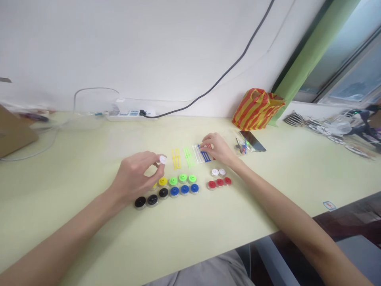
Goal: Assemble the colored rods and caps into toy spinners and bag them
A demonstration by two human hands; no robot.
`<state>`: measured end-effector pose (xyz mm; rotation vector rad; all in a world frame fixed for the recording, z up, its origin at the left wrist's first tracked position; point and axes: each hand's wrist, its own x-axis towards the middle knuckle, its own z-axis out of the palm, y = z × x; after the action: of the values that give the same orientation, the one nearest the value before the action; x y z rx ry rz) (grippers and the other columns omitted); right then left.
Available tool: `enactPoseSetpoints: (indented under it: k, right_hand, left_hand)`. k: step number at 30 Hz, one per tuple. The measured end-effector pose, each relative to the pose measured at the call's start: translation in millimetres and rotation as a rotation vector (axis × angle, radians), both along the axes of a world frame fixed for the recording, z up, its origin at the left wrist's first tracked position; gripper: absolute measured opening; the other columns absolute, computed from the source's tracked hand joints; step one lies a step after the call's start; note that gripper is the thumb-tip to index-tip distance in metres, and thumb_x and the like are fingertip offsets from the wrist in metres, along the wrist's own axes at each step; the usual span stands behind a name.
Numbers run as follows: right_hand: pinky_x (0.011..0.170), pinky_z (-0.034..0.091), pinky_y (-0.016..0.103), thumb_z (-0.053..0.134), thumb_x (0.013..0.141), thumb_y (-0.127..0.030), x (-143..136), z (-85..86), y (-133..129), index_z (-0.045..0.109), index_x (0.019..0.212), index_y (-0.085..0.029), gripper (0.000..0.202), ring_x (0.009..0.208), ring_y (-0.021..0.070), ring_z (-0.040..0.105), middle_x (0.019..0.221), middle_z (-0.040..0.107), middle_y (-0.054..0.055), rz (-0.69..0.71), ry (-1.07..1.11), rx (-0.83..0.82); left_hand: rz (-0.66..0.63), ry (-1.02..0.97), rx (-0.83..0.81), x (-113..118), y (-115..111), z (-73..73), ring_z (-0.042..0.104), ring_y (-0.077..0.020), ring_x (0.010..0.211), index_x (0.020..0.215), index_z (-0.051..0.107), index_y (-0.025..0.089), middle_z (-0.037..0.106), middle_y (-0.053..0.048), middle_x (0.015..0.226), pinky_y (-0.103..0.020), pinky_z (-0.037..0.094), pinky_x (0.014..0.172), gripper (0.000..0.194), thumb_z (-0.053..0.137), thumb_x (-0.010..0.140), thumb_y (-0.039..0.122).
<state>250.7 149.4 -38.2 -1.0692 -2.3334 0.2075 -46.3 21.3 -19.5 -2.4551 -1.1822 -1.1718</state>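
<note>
My left hand (138,172) pinches a small white disc (162,159) between thumb and fingers, above the table. Under and beside it stand yellow (162,181), green (182,177), black (152,199) and blue (185,189) discs, each on a clear round base. My right hand (216,147) is bent over the blue plastic rods (206,156), fingertips close together at their upper ends; what they grip is hidden. White rods (197,154), green rods (188,156) and yellow rods (176,159) lie in groups to its left. Red rods are partly covered by this hand.
Two white discs (215,172) and three red discs (219,182) sit near my right forearm. A phone (252,140) lies beside small loose parts (243,147). Behind are a striped bag (257,109) and a power strip (131,116); a cardboard box (14,133) stands left.
</note>
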Motion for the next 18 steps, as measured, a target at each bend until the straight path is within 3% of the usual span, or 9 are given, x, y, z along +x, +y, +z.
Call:
enactPoseSetpoints:
  k: [6, 18]
  right_hand:
    - [0.092, 0.043, 0.042, 0.071, 0.091, -0.025, -15, -2.6, -4, 0.08, 0.09, -0.024, 0.009, 0.105, 0.0261, 0.053, 0.111, 0.068, 0.008, 0.007, -0.06, 0.016]
    - [0.093, 0.039, 0.042, 0.071, 0.092, -0.025, -27, -6.2, -5, 0.078, 0.082, -0.022, 0.012, 0.106, 0.0257, 0.052, 0.111, 0.07, 0.008, 0.016, -0.122, -0.014]
  left_hand:
    - [0.015, 0.037, -0.027, 1, 0, -0.7, 0.058, -0.0148, 0.06, 0.079, 0.064, 0.019, 0.066, -0.001, 0.07, -0.028, 0.043, 0.06, 0.017, 0.056, 0.094, 0.024]
    - [0.013, 0.037, -0.123, 1, 1, -3.5, 0.061, -0.0147, 0.064, 0.084, 0.064, 0.019, 0.066, 0.0, 0.072, -0.027, 0.045, 0.061, 0.013, 0.056, 0.092, 0.026]
